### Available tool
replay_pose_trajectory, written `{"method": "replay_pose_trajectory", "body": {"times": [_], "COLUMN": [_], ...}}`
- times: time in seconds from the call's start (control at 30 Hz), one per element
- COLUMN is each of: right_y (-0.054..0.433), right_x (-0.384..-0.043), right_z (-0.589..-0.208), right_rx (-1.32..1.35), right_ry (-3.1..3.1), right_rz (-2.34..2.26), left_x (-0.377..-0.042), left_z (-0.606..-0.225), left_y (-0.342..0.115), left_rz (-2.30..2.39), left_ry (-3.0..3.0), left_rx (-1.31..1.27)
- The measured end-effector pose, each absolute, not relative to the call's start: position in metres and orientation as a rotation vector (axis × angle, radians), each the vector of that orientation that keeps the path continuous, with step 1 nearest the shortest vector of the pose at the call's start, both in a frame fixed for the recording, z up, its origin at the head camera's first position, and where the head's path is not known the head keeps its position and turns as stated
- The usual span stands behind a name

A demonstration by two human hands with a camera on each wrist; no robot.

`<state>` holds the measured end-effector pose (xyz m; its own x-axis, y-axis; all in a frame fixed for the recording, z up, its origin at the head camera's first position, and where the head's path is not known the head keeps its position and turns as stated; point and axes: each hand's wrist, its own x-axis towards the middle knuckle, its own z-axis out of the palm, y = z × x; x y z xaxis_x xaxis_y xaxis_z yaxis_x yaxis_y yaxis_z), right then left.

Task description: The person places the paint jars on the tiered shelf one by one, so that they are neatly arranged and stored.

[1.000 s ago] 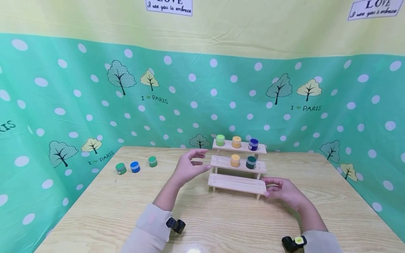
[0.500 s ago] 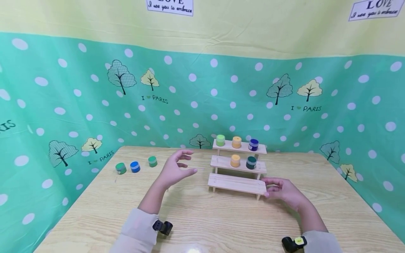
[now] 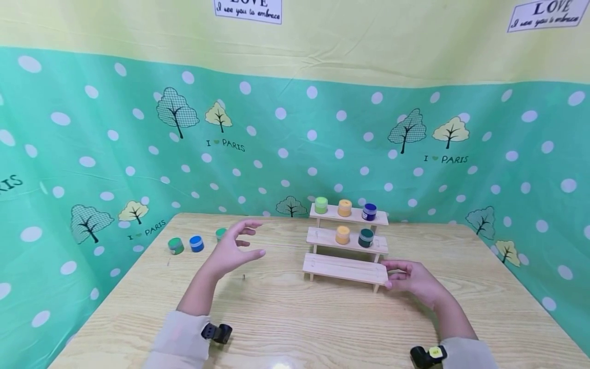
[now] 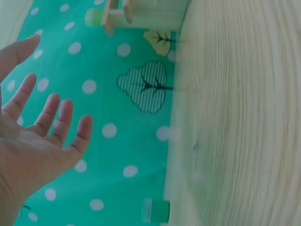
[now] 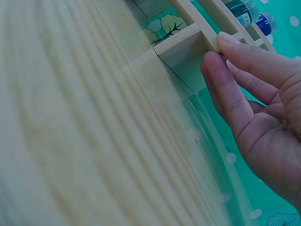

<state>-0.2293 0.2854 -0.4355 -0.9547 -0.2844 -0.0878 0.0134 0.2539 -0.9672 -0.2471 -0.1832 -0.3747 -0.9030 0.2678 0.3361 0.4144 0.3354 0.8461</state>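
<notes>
A three-tier wooden stand (image 3: 345,268) stands right of the table's middle. My right hand (image 3: 415,282) pinches the right end of its lowest shelf; the right wrist view shows thumb and fingertips on that corner. On the top shelf are a light green jar (image 3: 321,205), a yellow-orange jar (image 3: 344,207) and a dark blue jar (image 3: 369,211). The middle shelf bears another yellow-orange jar (image 3: 342,234) and a dark green jar (image 3: 366,237). My left hand (image 3: 230,251), fingers spread and holding nothing, hovers over the table, partly hiding a green jar (image 3: 220,233).
At the table's left lie a second green jar (image 3: 175,246) and a blue jar (image 3: 196,243). A tiny dark object (image 3: 244,277) lies on the wooden table (image 3: 295,328). A polka-dot cloth (image 3: 295,128) hangs behind the table's back edge.
My left hand has moved left, away from the stand and towards the loose jars, and now covers part of one green jar. My right hand stays on the lowest shelf's end.
</notes>
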Motion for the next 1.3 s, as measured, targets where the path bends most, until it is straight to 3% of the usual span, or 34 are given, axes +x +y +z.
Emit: {"method": "replay_pose_trajectory", "body": {"times": [0.5,1.3], "right_y": [0.287,0.286], "right_x": [-0.231,-0.229], "right_z": [-0.436,-0.436], "right_rx": [-0.246,-0.267], "right_ry": [2.29,2.27], "right_rz": [-1.751,-1.775], "left_x": [-0.239,-0.225], "left_z": [-0.377,-0.373], "left_y": [-0.234,-0.297], "left_rz": [-1.517,-1.378], "left_ry": [-2.502,-2.548], "left_rx": [-0.627,-0.364]}}
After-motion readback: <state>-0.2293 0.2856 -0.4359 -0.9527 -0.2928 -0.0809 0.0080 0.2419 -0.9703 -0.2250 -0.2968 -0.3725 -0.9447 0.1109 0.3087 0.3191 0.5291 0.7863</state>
